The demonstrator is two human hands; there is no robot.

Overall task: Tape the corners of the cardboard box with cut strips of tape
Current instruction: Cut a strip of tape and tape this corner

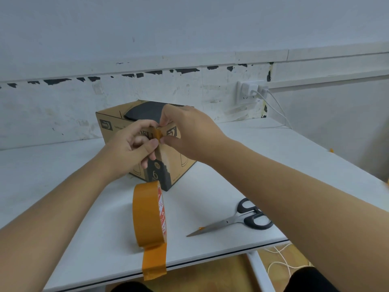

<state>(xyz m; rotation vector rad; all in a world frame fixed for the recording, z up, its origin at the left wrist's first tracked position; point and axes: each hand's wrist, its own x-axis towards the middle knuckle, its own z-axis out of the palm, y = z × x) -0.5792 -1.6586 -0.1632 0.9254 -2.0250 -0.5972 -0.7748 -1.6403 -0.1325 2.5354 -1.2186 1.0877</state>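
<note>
A brown cardboard box (pixel 181 163) with black print stands on the white table, one vertical corner turned toward me. My left hand (pixel 132 148) and my right hand (pixel 189 131) meet at the top of that near corner, both pinching a short orange tape strip (pixel 158 134) against the corner edge. An orange tape roll (pixel 149 213) stands on edge in front of the box, its loose end hanging over the table's front edge. Black-handled scissors (pixel 235 221) lie to the right of the roll, blades pointing left, a scrap of tape on the tip.
The white table (pixel 263 157) ends at a wall behind the box. A wall socket (pixel 249 91) with white plugs and cables sits at the back right. Below the front edge are a wooden floor and loose white cord (pixel 280 258).
</note>
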